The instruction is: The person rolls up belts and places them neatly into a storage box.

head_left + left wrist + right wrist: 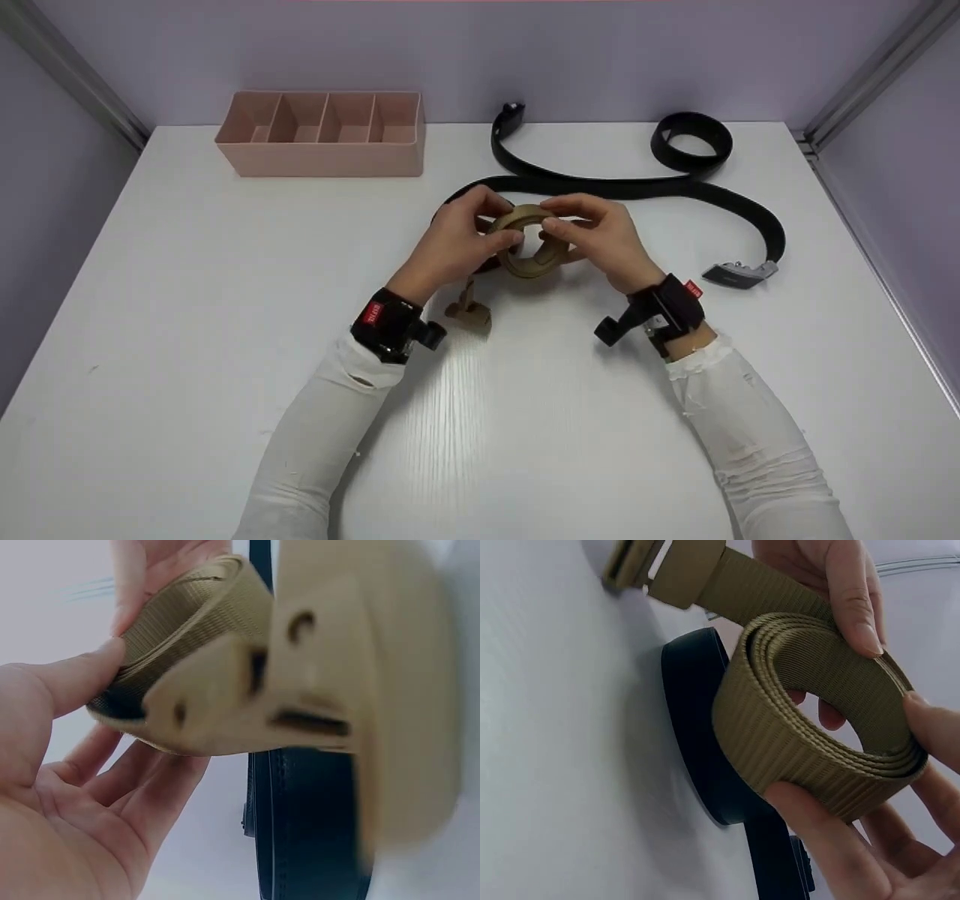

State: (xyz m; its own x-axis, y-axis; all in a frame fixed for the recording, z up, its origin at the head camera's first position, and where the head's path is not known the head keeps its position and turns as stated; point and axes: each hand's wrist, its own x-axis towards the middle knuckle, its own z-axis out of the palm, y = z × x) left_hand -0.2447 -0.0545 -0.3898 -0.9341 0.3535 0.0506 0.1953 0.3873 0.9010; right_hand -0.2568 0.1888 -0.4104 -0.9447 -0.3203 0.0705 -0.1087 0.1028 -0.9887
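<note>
Both hands hold a tan webbing belt point(530, 268) wound into a roll, a little above the table. My left hand point(461, 234) pinches the roll's left side, thumb against its inner edge. On the other side, my right hand point(604, 236) grips it with the thumb inside the ring and fingers around the outside. The belt's tan buckle point(471, 315) hangs from the loose end below the left hand; it looms large and blurred in the left wrist view. In the right wrist view the layered coils point(810, 742) show clearly.
Behind the hands lies a black belt point(592, 187) in a long curve, its silver-and-black buckle point(742, 275) at the right. Another black belt end point(510, 120) with a dark buckle and a coiled loop point(691, 161) lie farther back. A pink four-section box point(330, 160) stands at back left.
</note>
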